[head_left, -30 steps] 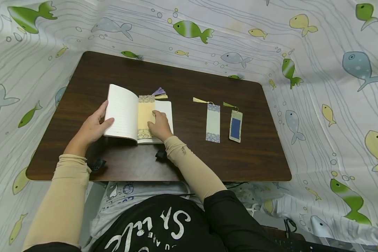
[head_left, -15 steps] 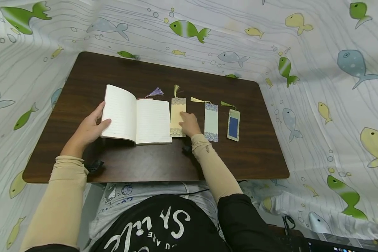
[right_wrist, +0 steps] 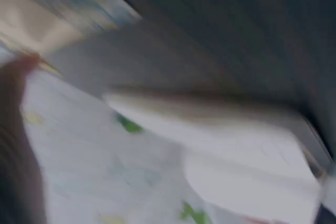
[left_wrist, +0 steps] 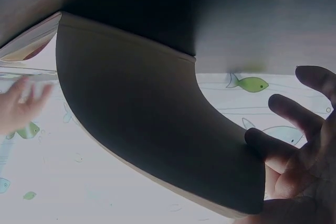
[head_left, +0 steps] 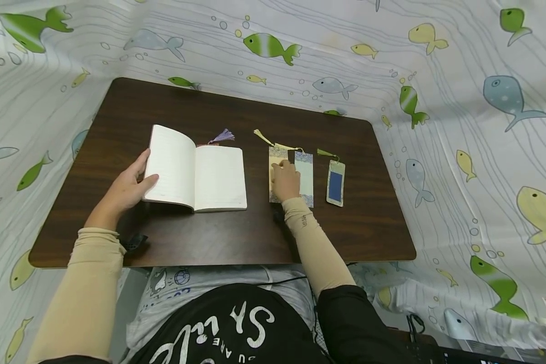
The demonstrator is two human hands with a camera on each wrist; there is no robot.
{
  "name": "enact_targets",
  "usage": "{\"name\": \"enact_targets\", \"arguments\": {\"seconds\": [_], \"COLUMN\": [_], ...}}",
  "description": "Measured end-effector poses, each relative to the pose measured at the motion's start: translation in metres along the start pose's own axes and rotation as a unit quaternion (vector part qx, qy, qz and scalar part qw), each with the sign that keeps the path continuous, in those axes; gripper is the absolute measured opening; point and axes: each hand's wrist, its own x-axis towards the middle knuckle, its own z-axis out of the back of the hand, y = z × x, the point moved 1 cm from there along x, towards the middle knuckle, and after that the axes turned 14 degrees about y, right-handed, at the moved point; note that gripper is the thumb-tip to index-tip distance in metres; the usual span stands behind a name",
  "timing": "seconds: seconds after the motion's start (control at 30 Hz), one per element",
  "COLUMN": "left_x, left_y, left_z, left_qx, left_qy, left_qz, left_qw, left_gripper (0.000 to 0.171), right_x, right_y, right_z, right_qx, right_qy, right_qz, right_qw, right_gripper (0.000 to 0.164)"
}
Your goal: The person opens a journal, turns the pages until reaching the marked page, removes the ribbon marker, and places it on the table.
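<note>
An open lined notebook lies on the dark wooden table. My left hand holds its raised left side, thumb on the page and fingers behind the cover, as the left wrist view shows. A yellow bookmark with lace-patterned ends and a yellow tassel lies to the right of the notebook. My right hand pinches it near its right edge and hides part of it. Close on its right is a pale green bookmark with blue-patterned ends, partly behind the hand. The right wrist view is blurred.
A smaller bookmark with a blue panel and green tassel lies further right. A purple tassel sticks out behind the notebook's top edge. Fish-printed white sheeting surrounds the table.
The right hand has taken the yellow bookmark from the notebook's right page and carried it right, beside the pale green one. The left hand stays on the notebook.
</note>
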Motion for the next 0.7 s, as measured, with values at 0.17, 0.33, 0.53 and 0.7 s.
{"name": "enact_targets", "arguments": {"seconds": [0.17, 0.33, 0.53, 0.7], "left_x": [-0.001, 0.001, 0.000, -0.004], "left_y": [0.001, 0.000, 0.001, 0.002], "left_z": [0.000, 0.001, 0.001, 0.001], "left_qx": [-0.012, 0.003, -0.002, -0.011], "left_qy": [0.003, 0.000, 0.003, 0.006], "left_qz": [0.000, -0.013, -0.003, -0.003], "left_qw": [0.9999, 0.9999, 1.0000, 0.9999], "left_gripper": [0.076, 0.076, 0.077, 0.076], "right_x": [-0.002, -0.003, -0.001, -0.002], "right_y": [0.044, 0.064, 0.071, 0.075], "right_z": [0.001, -0.010, -0.018, -0.020], "right_qx": [0.029, -0.044, -0.094, -0.041], "right_qy": [0.084, 0.147, 0.064, 0.030], "right_qz": [0.192, 0.204, 0.167, 0.108], "right_qw": [0.977, 0.967, 0.979, 0.993], "right_gripper": [0.068, 0.087, 0.083, 0.112]}}
